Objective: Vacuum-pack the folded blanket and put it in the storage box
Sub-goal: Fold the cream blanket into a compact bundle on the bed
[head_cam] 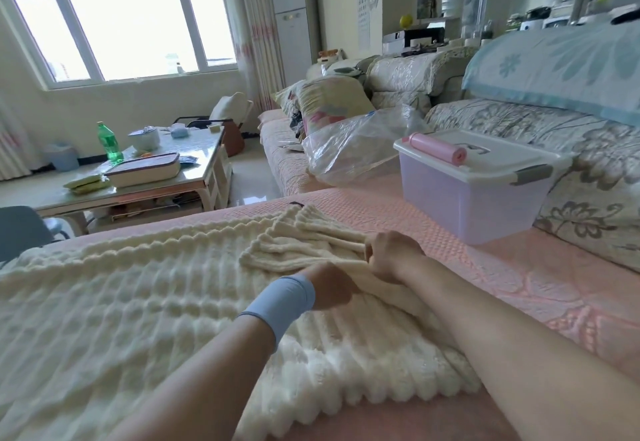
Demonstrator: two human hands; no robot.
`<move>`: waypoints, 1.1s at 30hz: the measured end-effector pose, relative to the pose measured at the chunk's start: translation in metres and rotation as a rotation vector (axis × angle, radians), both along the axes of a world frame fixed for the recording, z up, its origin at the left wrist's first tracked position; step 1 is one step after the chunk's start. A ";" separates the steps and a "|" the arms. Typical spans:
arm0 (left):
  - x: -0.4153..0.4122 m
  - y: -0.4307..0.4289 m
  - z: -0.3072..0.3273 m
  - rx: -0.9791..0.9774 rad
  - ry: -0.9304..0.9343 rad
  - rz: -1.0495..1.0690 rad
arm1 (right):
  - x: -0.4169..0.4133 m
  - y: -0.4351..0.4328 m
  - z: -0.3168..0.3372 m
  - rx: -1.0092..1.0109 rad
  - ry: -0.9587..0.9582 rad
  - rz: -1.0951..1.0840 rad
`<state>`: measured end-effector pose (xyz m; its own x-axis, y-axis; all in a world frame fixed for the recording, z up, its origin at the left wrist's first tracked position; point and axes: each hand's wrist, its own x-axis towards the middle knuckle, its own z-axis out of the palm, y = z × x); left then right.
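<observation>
surface: pink sofa cover (519, 284) | blanket (138, 302) spread | left grip (329, 288), right grip (394, 257) both clutching blanket fold | room: window (121, 17)

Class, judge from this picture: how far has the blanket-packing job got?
Nothing looks finished yet. In hand: the left hand and right hand grip the cream blanket, spread out, only partly folded. Left: the clear bag lies unused, and the storage box is lidded.

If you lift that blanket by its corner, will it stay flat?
Probably not: the blanket bunches into soft folds where the right hand pinches it, so it should droop. It looks thick and fluffy, so likely bulky yet light. Its bumpy pile should grip well.
</observation>
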<state>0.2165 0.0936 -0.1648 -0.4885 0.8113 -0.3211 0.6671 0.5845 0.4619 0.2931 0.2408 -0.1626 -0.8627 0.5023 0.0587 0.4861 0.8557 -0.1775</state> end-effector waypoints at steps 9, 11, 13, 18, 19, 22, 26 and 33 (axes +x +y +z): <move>-0.120 0.046 -0.025 0.311 0.410 0.236 | -0.120 0.031 -0.038 0.039 -0.056 0.052; -0.145 0.059 -0.029 0.234 0.352 0.269 | -0.142 0.035 -0.044 0.145 -0.166 0.054; -0.168 0.070 -0.033 0.052 0.418 0.202 | -0.162 0.041 -0.047 0.181 -0.139 0.034; -0.213 0.117 -0.032 -0.108 0.680 0.091 | -0.193 0.093 -0.027 -0.113 0.233 -0.309; -0.217 0.125 -0.028 0.051 0.644 0.098 | -0.193 0.107 -0.026 -0.119 0.306 -0.399; -0.225 0.140 -0.015 0.569 0.327 0.244 | -0.183 0.144 -0.039 -0.198 0.328 -0.571; -0.231 0.131 -0.021 0.340 0.389 0.203 | -0.171 0.147 -0.051 -0.025 0.056 -0.510; -0.214 0.072 -0.026 -0.272 0.417 0.528 | -0.162 0.053 -0.022 -0.328 0.187 0.289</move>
<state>0.0027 0.1651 -0.1909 -0.9189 0.3514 -0.1795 0.3531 0.9353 0.0235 0.1310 0.2941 -0.1844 -0.9597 0.2608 0.1047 0.1701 0.8355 -0.5225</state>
